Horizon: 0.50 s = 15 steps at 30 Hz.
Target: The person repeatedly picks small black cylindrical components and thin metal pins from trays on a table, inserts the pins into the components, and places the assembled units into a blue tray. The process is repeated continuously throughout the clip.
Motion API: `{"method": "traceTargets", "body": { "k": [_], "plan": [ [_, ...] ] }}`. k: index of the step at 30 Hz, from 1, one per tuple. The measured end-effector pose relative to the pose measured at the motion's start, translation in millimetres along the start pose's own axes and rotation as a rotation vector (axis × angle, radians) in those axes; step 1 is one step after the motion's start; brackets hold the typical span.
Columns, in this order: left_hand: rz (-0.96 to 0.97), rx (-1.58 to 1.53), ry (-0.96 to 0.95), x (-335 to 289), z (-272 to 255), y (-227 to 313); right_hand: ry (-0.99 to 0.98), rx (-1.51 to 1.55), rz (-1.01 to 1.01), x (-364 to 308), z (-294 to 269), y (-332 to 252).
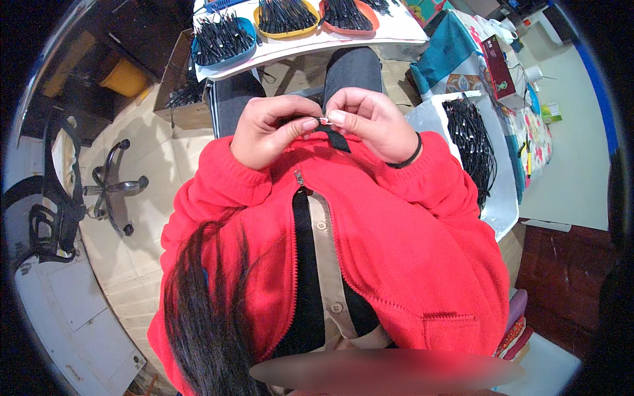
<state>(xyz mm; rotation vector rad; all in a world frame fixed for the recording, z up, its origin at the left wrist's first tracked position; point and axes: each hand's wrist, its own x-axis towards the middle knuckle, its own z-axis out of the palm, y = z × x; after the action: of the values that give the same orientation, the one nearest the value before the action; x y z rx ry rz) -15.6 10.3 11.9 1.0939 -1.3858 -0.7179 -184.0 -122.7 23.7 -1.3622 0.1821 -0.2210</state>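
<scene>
In front of my lap, my left hand (267,131) and my right hand (376,125) meet, thumbs and forefingers pinched. Between their fingertips is a small connector end (323,121), whitish with a bit of red, on what looks like a short black cable. Most of the cable is hidden by the fingers. Just below the fingertips a black strip (339,140) lies against my red jacket; I cannot tell whether it belongs to the cable. Around my right wrist sits a black band (411,157).
Beyond my knees, a white table (403,32) bears a blue tray (231,62), a yellow tray (290,33) and a red tray (356,32) of black cables. More cables fill a white crate (507,204) at right and a cardboard box (181,117) at left. An office chair base (119,186) stands left.
</scene>
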Motion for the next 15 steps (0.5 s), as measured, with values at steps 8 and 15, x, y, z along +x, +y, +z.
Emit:
{"method": "traceTargets", "body": {
  "k": [8, 15],
  "plan": [
    [-0.169, -0.605, 0.076, -2, 7, -17, 0.208, -1.029, -0.738, 1, 7, -14],
    [-0.23, -0.678, 0.077, -2, 11, -13, 0.21, -1.124, -0.723, -1, 8, -10]
  ]
}}
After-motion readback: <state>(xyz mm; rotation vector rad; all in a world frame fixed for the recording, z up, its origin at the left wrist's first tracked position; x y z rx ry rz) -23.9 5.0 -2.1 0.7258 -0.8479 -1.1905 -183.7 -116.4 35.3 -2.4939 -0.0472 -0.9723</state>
